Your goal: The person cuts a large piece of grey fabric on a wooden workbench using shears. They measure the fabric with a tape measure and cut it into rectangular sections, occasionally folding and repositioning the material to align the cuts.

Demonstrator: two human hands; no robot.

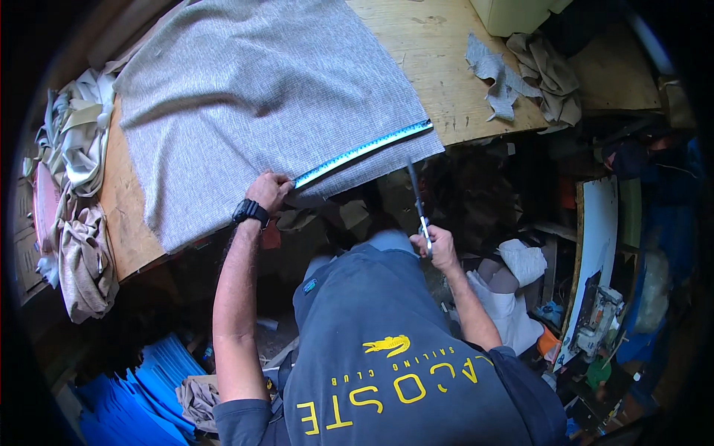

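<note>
A large piece of grey woven fabric (245,97) is spread with soft wrinkles over the wooden table, its near edge hanging at the table's front. Across its near right part lies a white measuring tape (364,154) with blue markings. My left hand (270,191), with a black watch on the wrist, is closed in a pinch at the tape's left end, by the fabric's edge. Off the table's front, my right hand (439,247) grips a pair of scissors (416,189). Their blades point up toward the fabric's near right edge and look closed together.
On the wooden table (405,44), grey fabric scraps (497,78) and a brown cloth (547,74) lie at right, by a pale green container (513,11). Beige cloths (85,253) hang off the left end. Blue material (141,394) lies below left; a white-faced board (595,230) stands right.
</note>
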